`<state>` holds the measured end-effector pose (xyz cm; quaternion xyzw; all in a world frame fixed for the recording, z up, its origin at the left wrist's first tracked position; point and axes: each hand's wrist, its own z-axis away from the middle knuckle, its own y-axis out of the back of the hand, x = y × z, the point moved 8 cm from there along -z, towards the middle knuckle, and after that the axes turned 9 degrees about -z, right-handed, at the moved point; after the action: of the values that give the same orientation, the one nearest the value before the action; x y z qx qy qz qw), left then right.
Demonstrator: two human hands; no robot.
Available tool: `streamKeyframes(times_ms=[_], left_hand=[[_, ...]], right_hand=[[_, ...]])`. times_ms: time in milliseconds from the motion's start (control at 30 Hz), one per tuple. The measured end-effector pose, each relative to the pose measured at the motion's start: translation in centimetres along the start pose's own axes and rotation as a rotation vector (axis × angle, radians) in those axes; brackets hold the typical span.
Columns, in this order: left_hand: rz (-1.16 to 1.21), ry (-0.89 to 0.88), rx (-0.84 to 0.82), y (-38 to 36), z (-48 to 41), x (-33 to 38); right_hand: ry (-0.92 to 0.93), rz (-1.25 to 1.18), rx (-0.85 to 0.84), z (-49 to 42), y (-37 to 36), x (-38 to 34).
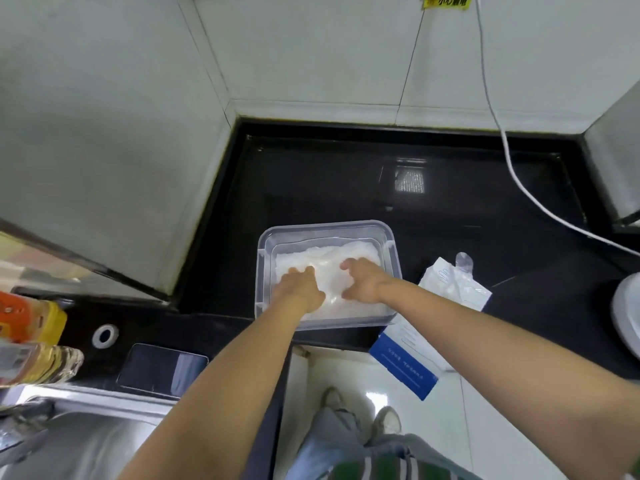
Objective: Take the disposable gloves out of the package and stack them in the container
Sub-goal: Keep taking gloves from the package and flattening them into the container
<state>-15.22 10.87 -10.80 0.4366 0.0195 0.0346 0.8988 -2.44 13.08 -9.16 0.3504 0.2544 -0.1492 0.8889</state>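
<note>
Fingers [304, 270] of the left hand [301, 289] lie close together, flat on the disposable gloves [329, 261] in the clear container [393, 258] at frame centre. The right hand [362, 284] bends into them, grip unclear. Pressing so near the edge of the black counter [311, 188] could tip it. Right, the glove box [408, 355] overhangs; lower left, a phone [162, 368].
</note>
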Motion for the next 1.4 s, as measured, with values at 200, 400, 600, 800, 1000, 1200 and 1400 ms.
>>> streamKeyframes(times_ms=[200,400,600,800,1000,1200,1400], left_hand=[[0.083,-0.006,0.426,4.7,3.9,4.4],[0.307,-0.25,0.596,6.4,8.0,12.1],[0.172,-0.522,0.337,2.8,10.1,20.2],[0.184,-0.3,0.072,-2.9,8.3,19.5],[0.473,-0.241,0.089,-3.3,7.9,18.0],[0.325,-0.204,0.072,-4.2,7.4,19.0],[0.112,-0.06,0.168,-4.6,7.3,18.5]], right_hand=[[0.346,-0.307,0.605,6.9,8.1,-0.5],[0.112,-0.4,0.904,12.7,11.2,9.2],[-0.292,-0.401,0.504,12.4,7.1,16.4],[-0.203,-0.624,0.361,11.6,4.6,17.6],[-0.067,-1.163,0.541,12.3,7.8,18.0],[0.051,-1.569,0.666,14.3,10.8,17.7],[-0.02,-1.557,0.686,15.2,10.2,19.9]])
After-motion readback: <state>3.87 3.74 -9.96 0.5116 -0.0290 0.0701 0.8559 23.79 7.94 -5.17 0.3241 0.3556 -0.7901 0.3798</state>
